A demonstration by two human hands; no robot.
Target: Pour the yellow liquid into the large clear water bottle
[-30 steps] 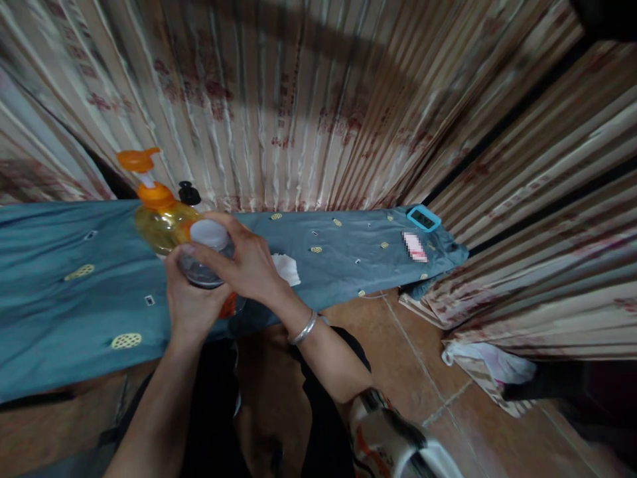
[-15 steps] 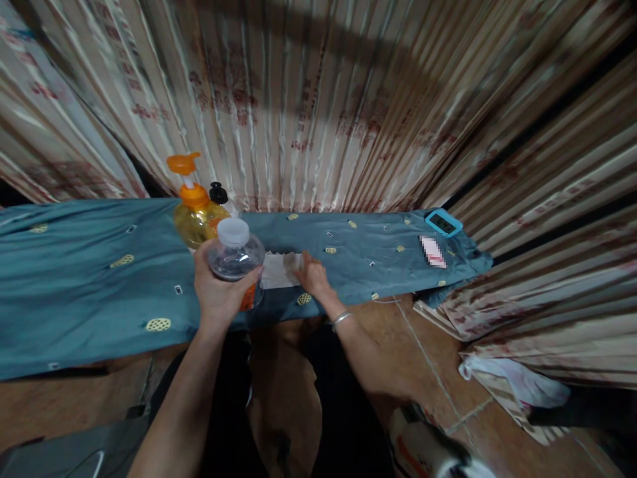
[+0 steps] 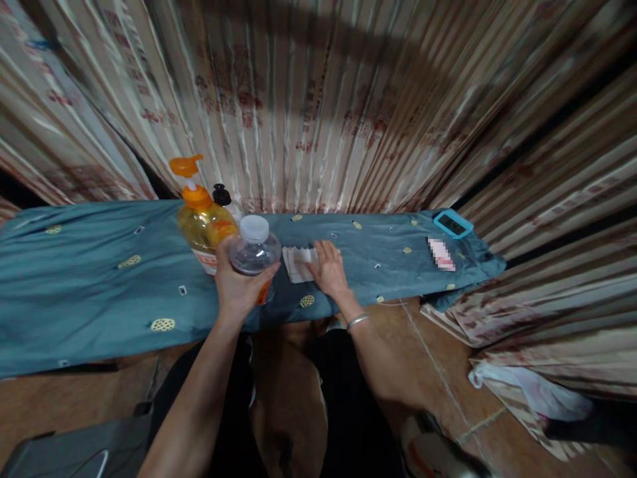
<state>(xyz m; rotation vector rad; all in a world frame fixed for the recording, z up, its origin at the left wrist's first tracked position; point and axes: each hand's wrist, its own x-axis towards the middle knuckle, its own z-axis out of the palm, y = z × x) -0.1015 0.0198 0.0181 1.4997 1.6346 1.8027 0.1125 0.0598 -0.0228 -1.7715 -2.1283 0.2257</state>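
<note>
While my left hand (image 3: 237, 290) grips a clear bottle (image 3: 253, 257) at the blue cloth's (image 3: 99, 292) edge, my right hand (image 3: 329, 269) rests loosely open on the white paper (image 3: 298, 267) beside it. Curtains (image 3: 279, 126) hang behind; the bottle's orange label (image 3: 264, 293) is unreadable.

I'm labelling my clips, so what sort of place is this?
Probably a room in a home: patterned curtains hang behind a long surface draped in printed cloth, with a tiled floor below.

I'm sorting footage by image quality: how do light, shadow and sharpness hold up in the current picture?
Head view: dim overall, a broad dark shadow across the upper curtain; head view: small highlights on the clear bottle; head view: right sleeve soft, pink-and-white item pixelated.
</note>
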